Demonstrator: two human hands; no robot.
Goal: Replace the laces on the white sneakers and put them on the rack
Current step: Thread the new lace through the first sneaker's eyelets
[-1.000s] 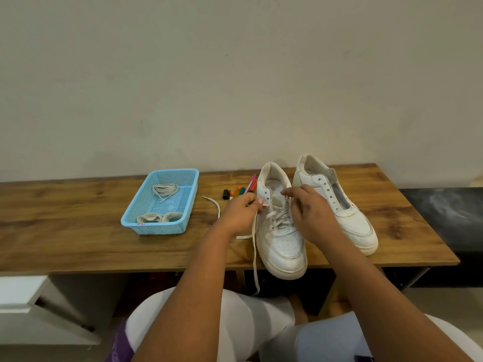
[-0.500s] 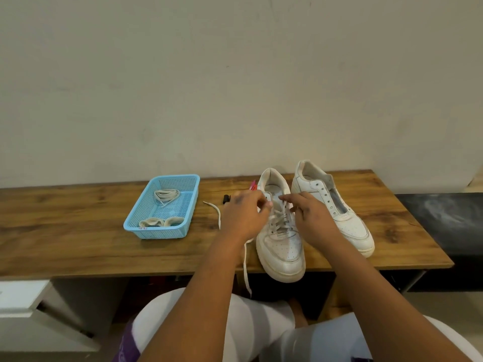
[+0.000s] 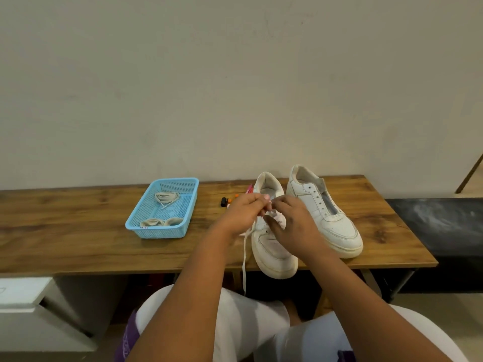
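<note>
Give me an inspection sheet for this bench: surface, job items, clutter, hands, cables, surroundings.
Surface: wooden bench, grain visible, set against a plain wall.
Job's things: left sneaker partly laced, lace end hanging over the front edge; right sneaker unlaced, eyelets bare. Blue basket holds coiled laces.
Clutter: small black and orange items behind the hands; too small to identify.
Hands: left hand and right hand both pinch the lace over the left sneaker.
Cables: nothing seen.
Surroundings: dark bench to the right, white box lower left. No rack in view.
</note>
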